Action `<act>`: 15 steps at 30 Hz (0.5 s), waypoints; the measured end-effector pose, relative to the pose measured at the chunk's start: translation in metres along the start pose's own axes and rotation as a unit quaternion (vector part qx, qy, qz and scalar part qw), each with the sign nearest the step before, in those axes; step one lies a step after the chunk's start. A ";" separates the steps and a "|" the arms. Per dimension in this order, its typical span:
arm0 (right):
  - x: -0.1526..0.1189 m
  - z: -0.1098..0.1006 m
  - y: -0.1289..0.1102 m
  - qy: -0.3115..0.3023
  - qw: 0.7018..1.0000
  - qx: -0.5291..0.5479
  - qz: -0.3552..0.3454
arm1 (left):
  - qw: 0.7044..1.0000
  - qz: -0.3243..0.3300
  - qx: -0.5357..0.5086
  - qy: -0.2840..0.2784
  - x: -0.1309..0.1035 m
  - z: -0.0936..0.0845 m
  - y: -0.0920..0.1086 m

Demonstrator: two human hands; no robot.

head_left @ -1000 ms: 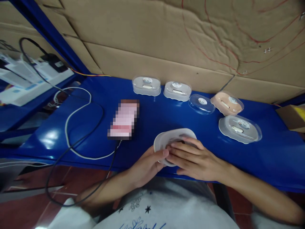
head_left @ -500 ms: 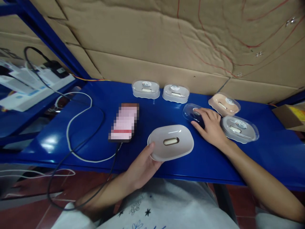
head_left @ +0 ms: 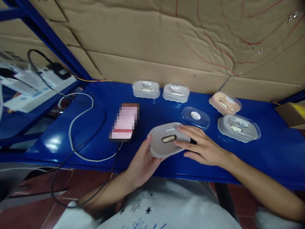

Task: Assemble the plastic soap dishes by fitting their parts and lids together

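Observation:
A pale grey oval dish (head_left: 158, 141) with a slot in its middle is gripped at its left end by my left hand (head_left: 145, 159), thumb on the rim and fingers underneath. Over the dish's right end lies my right hand (head_left: 202, 144), its fingers spread and nothing held in them. Just beyond that hand, a clear plastic lid (head_left: 188, 119) with a round sticker rests on the blue table (head_left: 95, 127).
Two lidded grey dishes (head_left: 145, 89) (head_left: 175, 93) stand at the back. A peach dish (head_left: 218, 101) and another lidded grey dish (head_left: 228, 128) are on the right. A phone (head_left: 124, 122) with a cable lies left; power strips (head_left: 21, 98) sit far left.
My right hand has let go of the clear lid and moved left and toward me, onto the dish's right end. The dish in my left hand has tilted slightly.

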State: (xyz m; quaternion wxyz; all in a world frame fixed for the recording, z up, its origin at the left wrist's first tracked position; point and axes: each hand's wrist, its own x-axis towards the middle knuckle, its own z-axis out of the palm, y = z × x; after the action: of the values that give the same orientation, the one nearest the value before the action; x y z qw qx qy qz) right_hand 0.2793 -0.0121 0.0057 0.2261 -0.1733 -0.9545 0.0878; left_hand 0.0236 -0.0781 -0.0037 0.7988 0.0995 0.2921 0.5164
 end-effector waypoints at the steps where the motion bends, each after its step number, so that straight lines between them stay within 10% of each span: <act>1: 0.000 0.000 0.000 0.002 1.000 -0.003 0.001 | 1.000 -0.006 -0.002 0.003 0.000 -0.001 0.001; 15: -0.002 -0.004 0.009 0.054 0.995 -0.028 0.075 | 1.000 -0.021 -0.018 -0.010 0.002 -0.001 0.003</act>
State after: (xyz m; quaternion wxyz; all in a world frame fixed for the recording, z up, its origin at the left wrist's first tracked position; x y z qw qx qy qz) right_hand 0.2858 -0.0045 0.0066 0.2651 -0.2556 -0.9272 0.0682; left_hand 0.0217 -0.0755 -0.0039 0.8141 0.0841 0.2762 0.5039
